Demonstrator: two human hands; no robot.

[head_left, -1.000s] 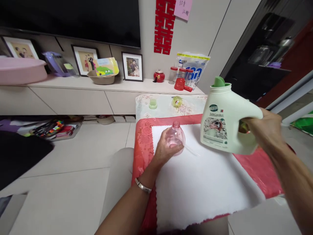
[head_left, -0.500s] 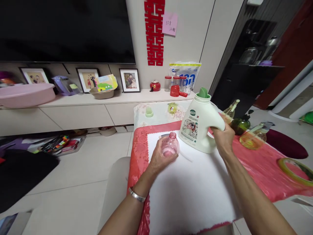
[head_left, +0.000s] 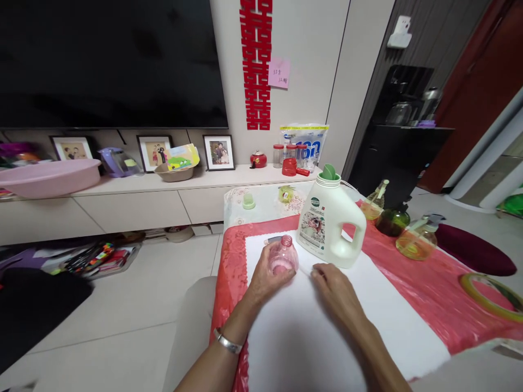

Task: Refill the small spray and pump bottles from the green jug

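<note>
My left hand (head_left: 265,275) is wrapped around a small clear pinkish bottle (head_left: 286,256). The bottle stands upright and uncapped, with a little pink at its bottom. My right hand (head_left: 333,286) is low over the white sheet (head_left: 302,337), fingers curled together at the end of a thin whitish tube (head_left: 304,268). A dark piece (head_left: 273,239) shows behind the bottle, in line with the tube; whether they join is hidden. Just beyond my right hand a large pale green detergent jug (head_left: 327,218) stands upright, its handle free and a green piece in its mouth.
On the table's far end are a pale green cap (head_left: 248,201) and a roll of yellowish tape (head_left: 286,194). Several pump bottles, one an amber bottle (head_left: 417,239), stand at the right, near a large tape roll (head_left: 490,294). A cabinet (head_left: 143,196) runs behind.
My right hand has let go of the jug's handle and moved left and down to the thin tube. My left hand still holds the bottle. The camera view has tilted up slightly.
</note>
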